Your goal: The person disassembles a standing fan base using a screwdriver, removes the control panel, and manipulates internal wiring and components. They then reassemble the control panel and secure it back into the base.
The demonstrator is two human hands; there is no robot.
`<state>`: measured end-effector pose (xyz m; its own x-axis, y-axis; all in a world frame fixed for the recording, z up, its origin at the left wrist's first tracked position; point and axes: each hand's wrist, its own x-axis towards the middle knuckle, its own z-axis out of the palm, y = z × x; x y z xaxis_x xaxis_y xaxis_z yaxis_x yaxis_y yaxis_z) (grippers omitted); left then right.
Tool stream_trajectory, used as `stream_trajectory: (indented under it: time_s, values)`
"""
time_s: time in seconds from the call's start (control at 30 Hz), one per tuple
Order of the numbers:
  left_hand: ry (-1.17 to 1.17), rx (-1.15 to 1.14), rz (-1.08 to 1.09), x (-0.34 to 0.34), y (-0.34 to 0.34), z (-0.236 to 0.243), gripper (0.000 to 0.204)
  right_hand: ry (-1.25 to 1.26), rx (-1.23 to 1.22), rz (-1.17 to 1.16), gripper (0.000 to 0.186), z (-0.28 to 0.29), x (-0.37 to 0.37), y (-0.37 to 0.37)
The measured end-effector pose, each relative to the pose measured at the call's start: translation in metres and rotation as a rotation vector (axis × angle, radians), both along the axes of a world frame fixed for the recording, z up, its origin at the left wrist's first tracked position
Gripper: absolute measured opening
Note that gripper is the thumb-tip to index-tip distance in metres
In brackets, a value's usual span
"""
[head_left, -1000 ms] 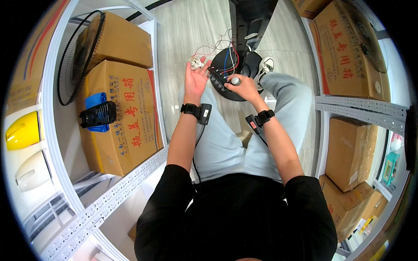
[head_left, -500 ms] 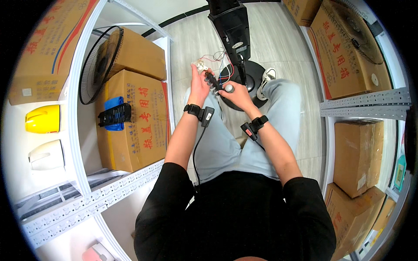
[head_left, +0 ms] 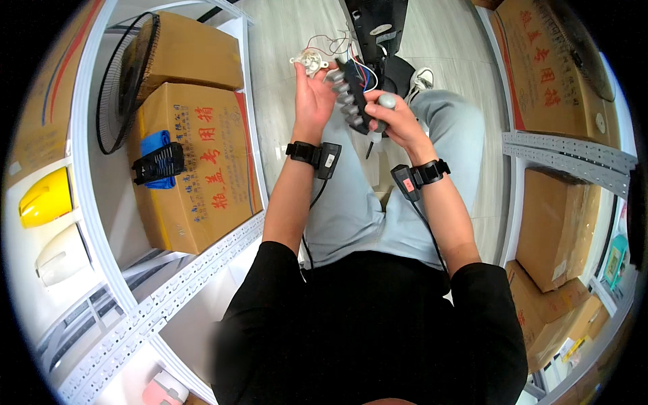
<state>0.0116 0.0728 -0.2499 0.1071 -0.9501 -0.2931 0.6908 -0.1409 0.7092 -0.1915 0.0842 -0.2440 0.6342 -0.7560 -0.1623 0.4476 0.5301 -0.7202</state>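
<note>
My left hand [head_left: 313, 101] is closed lightly about a small whitish round part [head_left: 310, 62] with thin wires, held at the thumb and fingertips. Beside that palm is a black push-button strip [head_left: 356, 101] with several grey buttons along its edge. My right hand [head_left: 401, 123] grips this strip and also a screwdriver [head_left: 386, 101] with a grey handle, its dark shaft pointing down toward me. Red, white and blue wires run from the strip up to a black fan stand column [head_left: 376, 27]. Some of my left fingers are hidden.
The stand's round black base [head_left: 399, 75] rests on the floor beyond my knees, near my shoe [head_left: 421, 79]. To the left, a shelf holds cardboard boxes [head_left: 192, 162], a fan grille [head_left: 108, 84] and a yellow housing [head_left: 47, 197]. More boxes [head_left: 550, 223] fill the right shelf.
The button strip and both hands have come closer and higher in view. The screwdriver's shaft now points down, away from the strip. My view has shifted slightly.
</note>
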Motion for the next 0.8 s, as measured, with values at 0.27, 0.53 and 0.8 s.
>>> stream_trajectory:
  time_s: [0.27, 0.53, 0.8]
  values:
    - [0.145, -0.154, -0.075, 0.003, 0.001, -0.007, 0.053, -0.087, 0.131, 0.007, 0.027, -0.016, -0.002, -0.01]
    - [-0.021, -0.223, -0.116, 0.0, 0.005, -0.005, 0.04, 0.087, 0.183, 0.069, 0.023, -0.02, 0.0, -0.009]
    - [-0.072, -0.268, 0.08, -0.006, -0.001, -0.016, 0.057, 0.263, 0.041, -0.045, 0.033, -0.022, 0.004, -0.007]
